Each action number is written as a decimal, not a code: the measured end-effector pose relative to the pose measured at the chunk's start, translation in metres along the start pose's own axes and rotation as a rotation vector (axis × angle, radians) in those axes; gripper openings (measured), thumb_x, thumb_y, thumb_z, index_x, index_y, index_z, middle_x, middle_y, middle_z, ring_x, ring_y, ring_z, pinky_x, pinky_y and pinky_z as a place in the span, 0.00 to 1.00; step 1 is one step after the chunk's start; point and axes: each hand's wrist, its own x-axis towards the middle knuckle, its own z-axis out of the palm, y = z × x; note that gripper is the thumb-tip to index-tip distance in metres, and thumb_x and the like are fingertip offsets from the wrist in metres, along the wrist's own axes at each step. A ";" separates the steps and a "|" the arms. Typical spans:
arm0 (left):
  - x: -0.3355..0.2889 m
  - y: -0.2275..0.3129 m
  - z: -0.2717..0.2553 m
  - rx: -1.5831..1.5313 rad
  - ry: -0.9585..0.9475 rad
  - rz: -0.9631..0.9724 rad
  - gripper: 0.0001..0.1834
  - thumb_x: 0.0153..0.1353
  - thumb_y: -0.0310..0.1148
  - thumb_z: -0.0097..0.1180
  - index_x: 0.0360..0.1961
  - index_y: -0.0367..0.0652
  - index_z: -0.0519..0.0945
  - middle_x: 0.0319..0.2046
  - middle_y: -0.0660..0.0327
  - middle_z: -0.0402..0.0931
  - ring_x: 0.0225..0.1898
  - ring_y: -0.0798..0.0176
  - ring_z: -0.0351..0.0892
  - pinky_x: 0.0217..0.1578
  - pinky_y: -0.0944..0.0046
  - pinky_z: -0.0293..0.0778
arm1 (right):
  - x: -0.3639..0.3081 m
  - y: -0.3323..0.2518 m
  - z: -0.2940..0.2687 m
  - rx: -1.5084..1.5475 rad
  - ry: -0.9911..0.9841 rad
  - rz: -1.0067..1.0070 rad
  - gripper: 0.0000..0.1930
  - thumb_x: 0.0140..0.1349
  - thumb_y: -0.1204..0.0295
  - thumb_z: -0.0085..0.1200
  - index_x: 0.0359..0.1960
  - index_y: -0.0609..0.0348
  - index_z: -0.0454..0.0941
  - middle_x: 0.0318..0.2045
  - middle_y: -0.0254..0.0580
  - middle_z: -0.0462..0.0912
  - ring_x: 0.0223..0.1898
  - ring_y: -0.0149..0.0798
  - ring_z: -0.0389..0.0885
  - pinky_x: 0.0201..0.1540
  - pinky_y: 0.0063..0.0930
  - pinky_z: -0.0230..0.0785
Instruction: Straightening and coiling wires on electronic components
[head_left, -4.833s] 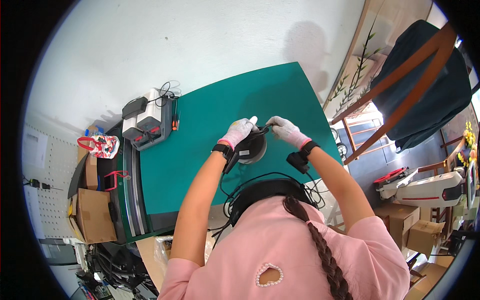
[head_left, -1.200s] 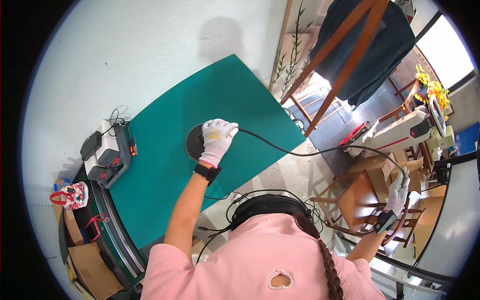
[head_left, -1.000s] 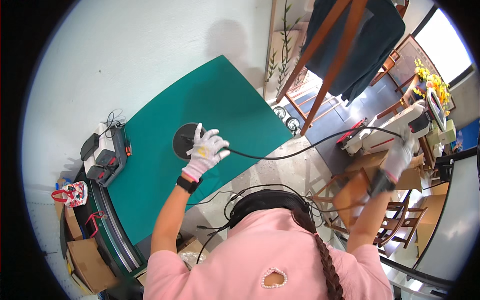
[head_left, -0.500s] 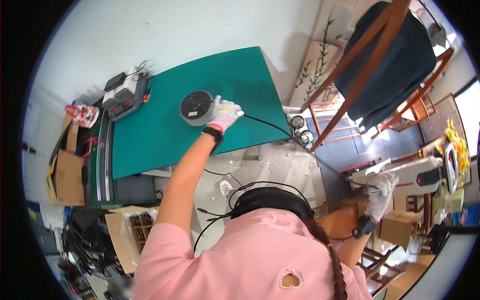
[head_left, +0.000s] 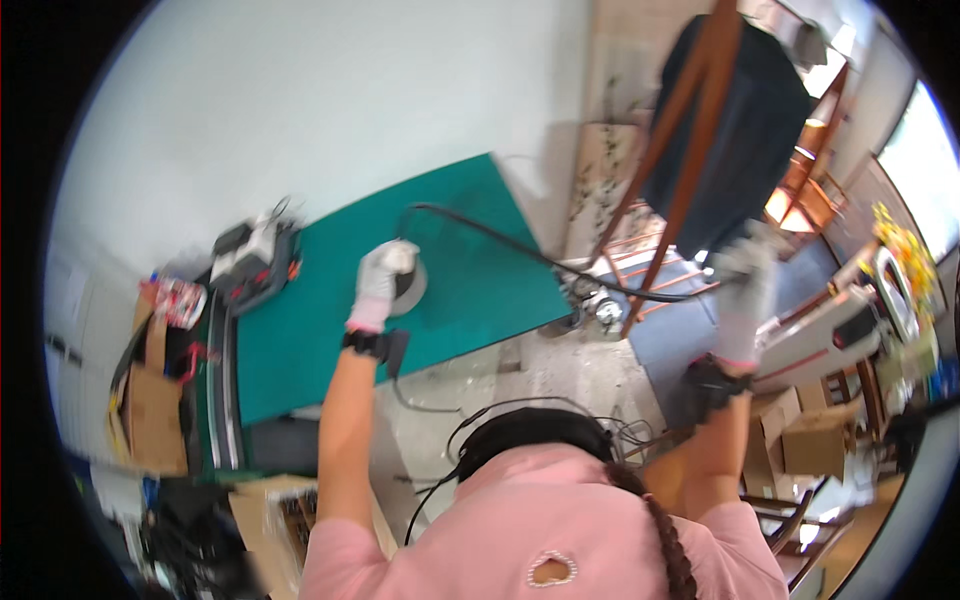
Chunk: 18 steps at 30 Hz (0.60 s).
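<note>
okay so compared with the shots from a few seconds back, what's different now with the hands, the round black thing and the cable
About five seconds ago both gloved hands were together on the round black device on the green table mat. Since then the right hand has swung far out to the right, off the table, drawing the black cable out long; its grip is blurred. The left hand stayed pressed on the device, which remains on the mat.

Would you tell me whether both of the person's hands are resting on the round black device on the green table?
No. Only the left hand rests on the round black device; the right hand is raised off past the green table.
</note>
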 end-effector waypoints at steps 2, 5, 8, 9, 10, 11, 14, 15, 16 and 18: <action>0.011 0.006 -0.005 -0.009 0.096 0.232 0.12 0.57 0.35 0.51 0.25 0.37 0.78 0.23 0.65 0.74 0.30 0.72 0.70 0.36 0.70 0.66 | -0.011 0.024 0.073 -0.022 0.056 0.107 0.08 0.61 0.70 0.48 0.41 0.56 0.70 0.20 0.29 0.67 0.18 0.24 0.63 0.23 0.20 0.63; 0.030 0.018 0.026 0.262 0.131 0.265 0.13 0.60 0.38 0.52 0.29 0.38 0.79 0.24 0.67 0.74 0.30 0.73 0.70 0.36 0.70 0.67 | -0.021 0.030 0.100 -0.071 0.123 0.239 0.10 0.64 0.65 0.45 0.40 0.57 0.70 0.16 0.28 0.62 0.16 0.24 0.61 0.21 0.20 0.61; 0.051 -0.023 0.023 0.728 -0.050 0.517 0.10 0.58 0.33 0.49 0.38 0.41 0.78 0.34 0.60 0.79 0.35 0.63 0.77 0.40 0.69 0.69 | -0.030 0.019 0.116 -0.177 0.088 0.268 0.11 0.65 0.64 0.44 0.41 0.57 0.70 0.18 0.28 0.63 0.16 0.22 0.59 0.20 0.18 0.57; 0.048 -0.034 0.028 0.826 -0.185 0.549 0.11 0.58 0.34 0.48 0.39 0.45 0.78 0.36 0.59 0.78 0.38 0.60 0.77 0.44 0.64 0.68 | -0.029 0.019 0.108 -0.161 0.049 0.251 0.11 0.65 0.64 0.44 0.41 0.57 0.70 0.19 0.27 0.63 0.15 0.19 0.57 0.17 0.14 0.52; 0.044 -0.045 0.034 0.923 -0.326 0.583 0.12 0.57 0.35 0.47 0.41 0.49 0.78 0.38 0.59 0.78 0.40 0.57 0.76 0.47 0.59 0.67 | -0.030 0.015 0.106 -0.182 0.054 0.230 0.11 0.65 0.64 0.45 0.40 0.58 0.71 0.18 0.26 0.63 0.14 0.17 0.55 0.14 0.12 0.45; 0.039 -0.059 0.038 1.074 -0.438 0.535 0.12 0.57 0.37 0.47 0.41 0.52 0.78 0.37 0.60 0.78 0.41 0.57 0.75 0.51 0.54 0.62 | -0.034 0.010 0.110 -0.224 0.094 0.191 0.10 0.64 0.65 0.46 0.39 0.59 0.71 0.18 0.26 0.63 0.14 0.17 0.54 0.14 0.11 0.44; 0.025 -0.120 0.022 1.332 -0.602 0.482 0.13 0.57 0.43 0.47 0.42 0.57 0.77 0.35 0.64 0.77 0.43 0.62 0.74 0.60 0.43 0.46 | -0.050 0.005 0.130 -0.333 0.168 0.053 0.10 0.63 0.66 0.47 0.37 0.60 0.73 0.18 0.24 0.64 0.13 0.16 0.53 0.13 0.12 0.42; 0.020 -0.134 0.013 1.410 -0.645 0.448 0.13 0.57 0.43 0.47 0.41 0.58 0.77 0.35 0.66 0.77 0.44 0.63 0.73 0.60 0.44 0.45 | -0.054 0.009 0.135 -0.402 0.178 -0.030 0.10 0.63 0.67 0.47 0.37 0.60 0.74 0.17 0.23 0.65 0.13 0.16 0.54 0.14 0.11 0.43; 0.018 -0.140 0.009 1.488 -0.689 0.418 0.13 0.57 0.43 0.47 0.41 0.59 0.77 0.35 0.67 0.77 0.44 0.64 0.73 0.61 0.45 0.44 | -0.057 0.010 0.143 -0.503 0.207 -0.056 0.10 0.64 0.67 0.45 0.37 0.62 0.73 0.15 0.24 0.61 0.12 0.17 0.52 0.13 0.13 0.43; 0.015 -0.136 0.009 1.548 -0.731 0.314 0.13 0.58 0.42 0.46 0.43 0.59 0.77 0.37 0.66 0.77 0.47 0.65 0.72 0.62 0.45 0.42 | -0.061 0.027 0.149 -0.500 0.221 -0.073 0.10 0.64 0.67 0.46 0.36 0.62 0.73 0.14 0.24 0.62 0.12 0.17 0.54 0.13 0.13 0.44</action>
